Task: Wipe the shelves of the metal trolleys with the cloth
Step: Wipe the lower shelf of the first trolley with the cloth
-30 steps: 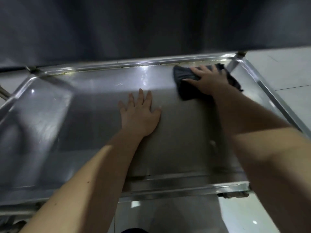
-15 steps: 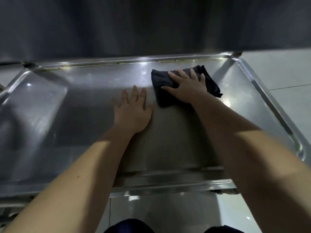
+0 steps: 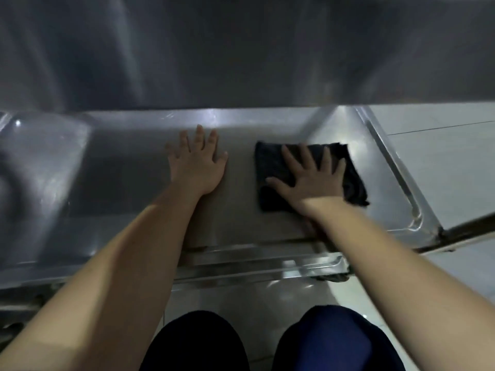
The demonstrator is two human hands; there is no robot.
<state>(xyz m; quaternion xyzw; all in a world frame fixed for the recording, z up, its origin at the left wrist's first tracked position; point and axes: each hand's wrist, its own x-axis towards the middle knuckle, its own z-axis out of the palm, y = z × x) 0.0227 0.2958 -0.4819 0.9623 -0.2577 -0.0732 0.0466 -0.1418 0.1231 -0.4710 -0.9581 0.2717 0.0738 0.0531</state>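
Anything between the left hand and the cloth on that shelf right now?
Nothing: in the head view only a bare strip of steel shelf separates the left hand from the dark cloth under the right hand.

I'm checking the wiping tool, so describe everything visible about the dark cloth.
The cloth is dark, near-black fabric, folded into a rough rectangle, lying flat on the right part of the metal shelf, short of its raised right rim. Its right edge is rumpled. The right hand presses on it with spread, straight fingers; the left hand rests apart from it.
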